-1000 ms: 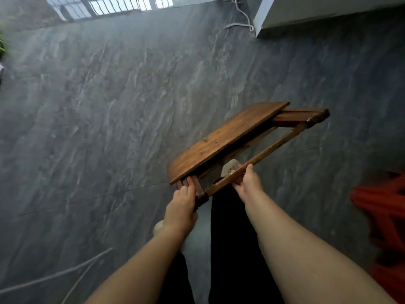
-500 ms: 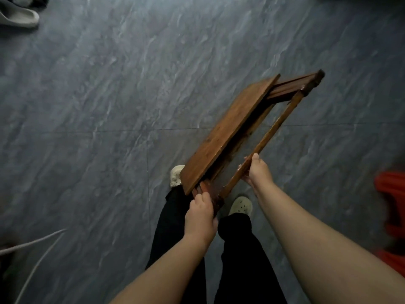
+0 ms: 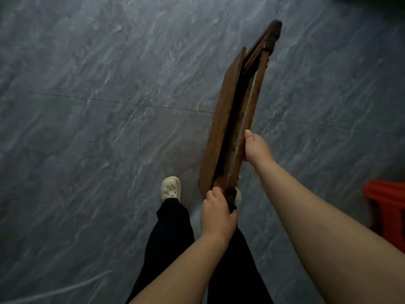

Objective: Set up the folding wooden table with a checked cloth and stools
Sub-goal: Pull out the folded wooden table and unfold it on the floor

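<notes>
While arms reach forward, left hand (image 3: 217, 213) grips folded table (image 3: 228, 128) end, right hand (image 3: 255, 148) clasps leg rail

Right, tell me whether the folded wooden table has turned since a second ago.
Yes. Held against the floor, the table has swung from showing its broad top to nearly edge-on, its far end pointing away.

we have turned the folded dark brown wooden table (image 3: 221, 137) from nearly flat to edge-on; our right hand (image 3: 255, 148) has slid farther up its leg, nearer the far end.
</notes>
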`<control>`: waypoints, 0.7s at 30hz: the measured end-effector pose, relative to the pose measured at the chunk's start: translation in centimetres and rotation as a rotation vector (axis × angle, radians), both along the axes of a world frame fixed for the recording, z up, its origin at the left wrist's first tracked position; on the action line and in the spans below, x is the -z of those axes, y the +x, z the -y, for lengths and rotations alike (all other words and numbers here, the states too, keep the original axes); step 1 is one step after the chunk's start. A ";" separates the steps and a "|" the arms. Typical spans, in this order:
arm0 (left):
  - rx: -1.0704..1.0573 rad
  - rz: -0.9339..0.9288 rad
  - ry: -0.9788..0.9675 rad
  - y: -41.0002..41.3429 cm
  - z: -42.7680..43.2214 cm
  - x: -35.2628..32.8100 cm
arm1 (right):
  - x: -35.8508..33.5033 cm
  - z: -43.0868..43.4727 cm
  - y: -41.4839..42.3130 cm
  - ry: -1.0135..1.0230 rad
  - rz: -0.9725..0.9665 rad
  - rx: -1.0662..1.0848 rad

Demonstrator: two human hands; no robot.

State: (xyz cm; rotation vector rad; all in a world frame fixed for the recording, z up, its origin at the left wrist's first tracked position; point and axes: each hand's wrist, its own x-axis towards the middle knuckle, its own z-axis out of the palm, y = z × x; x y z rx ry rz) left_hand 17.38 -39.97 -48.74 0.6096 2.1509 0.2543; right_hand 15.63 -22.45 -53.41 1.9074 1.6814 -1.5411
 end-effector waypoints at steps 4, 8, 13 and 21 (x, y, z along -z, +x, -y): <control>0.022 0.007 0.039 -0.1 0.2 0.5 | -0.8 1.4 0.3 0.178 -0.019 -0.017; 0.099 0.027 0.058 -0.1 0.1 0.9 | -0.4 2.6 1.2 0.294 -0.082 0.071; 0.241 0.150 0.140 -2.0 0.6 2.1 | 0.6 3.5 1.2 0.451 -0.081 0.127; 0.737 0.087 0.335 -12.8 0.3 7.0 | 2.3 3.1 2.2 0.580 -0.028 0.145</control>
